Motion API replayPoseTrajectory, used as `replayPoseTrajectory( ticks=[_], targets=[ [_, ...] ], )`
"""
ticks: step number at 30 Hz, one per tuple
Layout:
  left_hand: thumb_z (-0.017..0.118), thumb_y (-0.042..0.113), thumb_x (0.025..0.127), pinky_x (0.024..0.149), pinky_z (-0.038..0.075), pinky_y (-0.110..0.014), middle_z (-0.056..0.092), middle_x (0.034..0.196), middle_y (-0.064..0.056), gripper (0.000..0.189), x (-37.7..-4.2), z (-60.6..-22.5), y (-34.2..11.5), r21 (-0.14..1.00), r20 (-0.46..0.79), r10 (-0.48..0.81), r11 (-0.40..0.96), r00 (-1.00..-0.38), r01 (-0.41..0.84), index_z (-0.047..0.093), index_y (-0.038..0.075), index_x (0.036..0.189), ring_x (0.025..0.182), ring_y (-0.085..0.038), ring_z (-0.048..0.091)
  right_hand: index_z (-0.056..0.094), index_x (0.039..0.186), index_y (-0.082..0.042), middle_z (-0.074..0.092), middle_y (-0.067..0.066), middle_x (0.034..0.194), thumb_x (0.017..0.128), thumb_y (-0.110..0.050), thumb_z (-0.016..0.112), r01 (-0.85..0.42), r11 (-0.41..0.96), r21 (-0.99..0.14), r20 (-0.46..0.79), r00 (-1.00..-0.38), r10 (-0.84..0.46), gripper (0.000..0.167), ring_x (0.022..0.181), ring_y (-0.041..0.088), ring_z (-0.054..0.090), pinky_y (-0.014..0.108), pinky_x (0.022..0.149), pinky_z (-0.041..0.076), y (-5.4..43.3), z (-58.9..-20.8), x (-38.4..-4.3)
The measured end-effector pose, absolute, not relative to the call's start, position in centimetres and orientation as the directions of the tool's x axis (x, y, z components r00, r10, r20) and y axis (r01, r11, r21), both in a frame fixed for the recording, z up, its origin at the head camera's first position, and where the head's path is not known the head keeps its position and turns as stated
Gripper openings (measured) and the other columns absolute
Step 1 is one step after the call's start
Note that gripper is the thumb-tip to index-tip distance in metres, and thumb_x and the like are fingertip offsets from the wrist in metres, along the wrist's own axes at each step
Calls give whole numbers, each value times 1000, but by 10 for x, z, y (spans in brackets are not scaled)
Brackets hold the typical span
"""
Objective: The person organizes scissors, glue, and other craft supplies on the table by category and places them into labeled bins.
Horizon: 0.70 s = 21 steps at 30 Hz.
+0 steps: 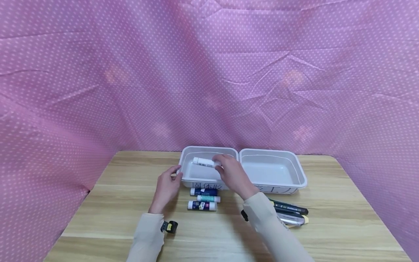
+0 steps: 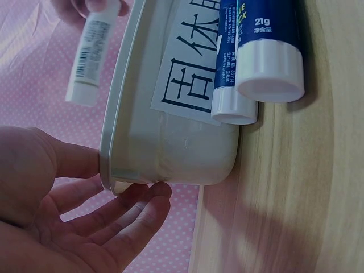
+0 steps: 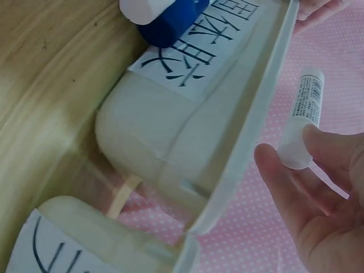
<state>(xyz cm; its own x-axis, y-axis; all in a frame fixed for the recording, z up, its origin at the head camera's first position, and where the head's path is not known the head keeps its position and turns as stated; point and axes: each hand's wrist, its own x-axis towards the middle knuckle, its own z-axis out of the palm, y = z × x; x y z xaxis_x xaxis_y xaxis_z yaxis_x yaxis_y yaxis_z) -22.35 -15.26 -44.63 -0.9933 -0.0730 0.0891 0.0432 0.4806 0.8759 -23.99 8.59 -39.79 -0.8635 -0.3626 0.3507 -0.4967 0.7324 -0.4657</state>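
My right hand (image 1: 235, 175) pinches a white glue stick (image 1: 203, 162) by one end between thumb and fingers, above the left white plastic tray (image 1: 209, 181). A printed label with barcode shows along the stick in the right wrist view. At that tray's left end, my left hand (image 1: 167, 187) holds the rim, thumb on the rim and fingers against the outer wall. Just in front of the tray lie three more glue sticks: a dark blue one (image 1: 203, 191), a green-and-white one (image 1: 208, 199) and a navy one with white ends (image 1: 202, 206).
A second white tray (image 1: 302, 179) stands right beside the first, and both carry labels with large characters on their front walls. Several utility knives (image 1: 291, 214) lie in front of it, partly behind my right sleeve. Pink dotted cloth (image 1: 209, 91) hangs behind the wooden table (image 1: 127, 189).
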Motion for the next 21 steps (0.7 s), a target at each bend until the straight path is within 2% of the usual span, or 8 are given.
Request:
replayPoseTrajectory(
  ticks=[10,21],
  targets=[
    [55,10,104,90,62,-42,55,142,-30,42,-223,-446,-154,868,95,-78,494,-992,44,52,-4,144,114,-43,68,72,117,-6,72,10,116,94,-2,72,-466,747,-474,315,-882,-350,24,105,25,69,37,90,60,85,-410,-245],
    [55,11,104,90,62,-42,55,143,-29,42,-222,-444,-153,868,78,-87,496,-993,25,52,-3,145,113,-41,68,72,116,-2,74,13,113,93,1,71,-434,748,-502,262,-901,-346,24,104,29,70,42,94,59,83,-415,-249]
  ],
)
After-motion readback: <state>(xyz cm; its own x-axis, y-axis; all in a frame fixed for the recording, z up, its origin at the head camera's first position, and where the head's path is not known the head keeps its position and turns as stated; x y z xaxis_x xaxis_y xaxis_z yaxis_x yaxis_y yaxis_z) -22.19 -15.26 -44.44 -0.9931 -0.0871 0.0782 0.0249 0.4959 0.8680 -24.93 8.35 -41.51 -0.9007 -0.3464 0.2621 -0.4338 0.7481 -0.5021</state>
